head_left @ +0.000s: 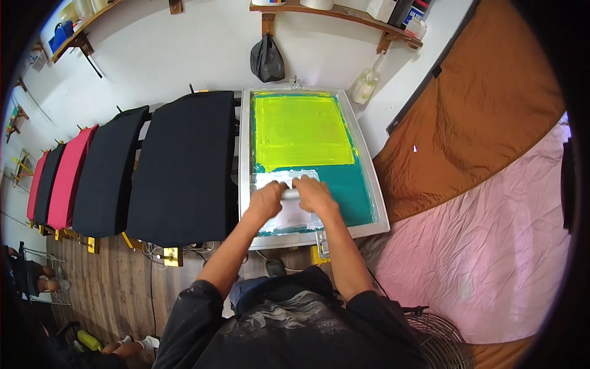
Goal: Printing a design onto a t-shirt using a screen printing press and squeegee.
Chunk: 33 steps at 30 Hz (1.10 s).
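Note:
In front of me lies a metal-framed printing screen (370, 154) with a teal mesh. A broad patch of yellow-green ink (304, 126) covers its far part, and white ink (289, 219) is smeared over the near left part. My left hand (268, 200) and my right hand (314, 194) are side by side over that white area. Both have curled fingers around a pale squeegee (291, 194). Only a short stretch of it shows between the hands; its lower edge is hidden.
To the left stand several boards covered with black cloth (181, 166) and red cloth (72, 178). A clamp (322, 245) sits at the screen's near edge. Brown fabric (473, 104) and pink fabric (455, 264) hang on the right. Below is a wire fan (439, 335). People sit at lower left.

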### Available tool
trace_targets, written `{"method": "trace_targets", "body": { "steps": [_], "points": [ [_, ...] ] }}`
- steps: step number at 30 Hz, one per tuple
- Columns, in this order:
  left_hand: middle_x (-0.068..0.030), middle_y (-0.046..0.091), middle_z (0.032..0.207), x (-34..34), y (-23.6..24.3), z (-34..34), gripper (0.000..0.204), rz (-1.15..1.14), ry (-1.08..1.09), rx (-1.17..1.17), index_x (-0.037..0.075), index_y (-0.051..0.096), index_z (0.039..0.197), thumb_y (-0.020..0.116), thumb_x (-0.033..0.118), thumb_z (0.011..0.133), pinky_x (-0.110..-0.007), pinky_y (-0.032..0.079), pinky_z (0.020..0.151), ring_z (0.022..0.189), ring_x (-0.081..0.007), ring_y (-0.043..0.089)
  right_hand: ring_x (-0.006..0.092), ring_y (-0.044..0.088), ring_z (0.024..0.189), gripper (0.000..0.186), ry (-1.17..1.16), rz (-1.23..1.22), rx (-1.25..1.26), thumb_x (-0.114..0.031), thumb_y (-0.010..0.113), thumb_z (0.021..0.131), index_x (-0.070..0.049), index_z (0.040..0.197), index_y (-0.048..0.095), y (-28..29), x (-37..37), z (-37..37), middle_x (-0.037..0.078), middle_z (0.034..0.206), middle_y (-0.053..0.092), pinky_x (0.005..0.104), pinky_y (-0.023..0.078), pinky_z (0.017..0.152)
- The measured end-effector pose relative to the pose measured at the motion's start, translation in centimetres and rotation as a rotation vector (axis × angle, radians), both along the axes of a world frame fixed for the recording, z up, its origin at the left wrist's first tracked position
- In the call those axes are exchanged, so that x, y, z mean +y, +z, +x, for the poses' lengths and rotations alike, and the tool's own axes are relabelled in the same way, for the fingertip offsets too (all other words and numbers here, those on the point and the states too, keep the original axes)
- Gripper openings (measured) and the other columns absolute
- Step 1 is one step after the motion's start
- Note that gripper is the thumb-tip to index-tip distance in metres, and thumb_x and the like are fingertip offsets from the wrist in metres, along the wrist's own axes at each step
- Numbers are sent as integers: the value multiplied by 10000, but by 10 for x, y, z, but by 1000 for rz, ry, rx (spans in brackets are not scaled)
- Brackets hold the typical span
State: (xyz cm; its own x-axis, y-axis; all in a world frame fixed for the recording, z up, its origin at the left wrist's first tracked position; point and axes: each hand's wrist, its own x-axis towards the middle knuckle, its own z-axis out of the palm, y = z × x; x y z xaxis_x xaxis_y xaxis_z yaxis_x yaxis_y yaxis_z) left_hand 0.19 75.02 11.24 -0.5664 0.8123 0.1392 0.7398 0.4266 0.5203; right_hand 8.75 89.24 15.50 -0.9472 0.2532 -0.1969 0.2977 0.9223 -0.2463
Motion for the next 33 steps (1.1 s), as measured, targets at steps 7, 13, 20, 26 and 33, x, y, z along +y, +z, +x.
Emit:
{"method": "trace_targets", "body": {
  "steps": [7, 13, 20, 26, 33],
  "points": [
    [-161, 620, 993, -41, 0, 75, 371, 52, -41, 35, 38, 622, 1072, 572, -56, 717, -444, 530, 758, 877, -375, 634, 342, 525, 1087, 497, 16, -8, 119, 28, 704, 670, -75, 1123, 529, -13, -37, 73, 132, 1119, 509, 491, 491, 816],
    [-156, 665, 901, -27, 28, 44, 318, -123, -74, -74, 74, 674, 1021, 581, -8, 728, -457, 538, 720, 827, -361, 666, 382, 591, 1038, 358, 30, -101, -51, 9, 610, 709, -77, 1055, 581, 21, -22, 50, 155, 1072, 607, 512, 457, 840],
    [-154, 654, 916, -6, 8, 10, 297, -12, 16, -21, 87, 653, 969, 593, -40, 708, -465, 535, 713, 849, -374, 658, 381, 596, 1013, 360, 21, 2, 39, 29, 610, 720, -72, 1062, 568, 2, -6, 12, 165, 1051, 594, 489, 472, 810],
    [-158, 638, 973, -39, 11, 68, 367, -2, -22, -8, 33, 639, 1031, 609, -51, 675, -444, 525, 757, 847, -368, 648, 358, 573, 1009, 407, 43, -5, 110, 3, 677, 691, -77, 1068, 548, -2, -38, 72, 138, 1055, 555, 507, 453, 817],
    [-136, 660, 854, -29, 34, 48, 272, -59, -10, -74, 67, 684, 954, 628, 11, 693, -449, 533, 712, 809, -346, 671, 374, 598, 1011, 335, 31, -60, 8, 11, 618, 709, -69, 1033, 585, 27, -27, 50, 165, 1011, 601, 504, 445, 806]
  ]
}}
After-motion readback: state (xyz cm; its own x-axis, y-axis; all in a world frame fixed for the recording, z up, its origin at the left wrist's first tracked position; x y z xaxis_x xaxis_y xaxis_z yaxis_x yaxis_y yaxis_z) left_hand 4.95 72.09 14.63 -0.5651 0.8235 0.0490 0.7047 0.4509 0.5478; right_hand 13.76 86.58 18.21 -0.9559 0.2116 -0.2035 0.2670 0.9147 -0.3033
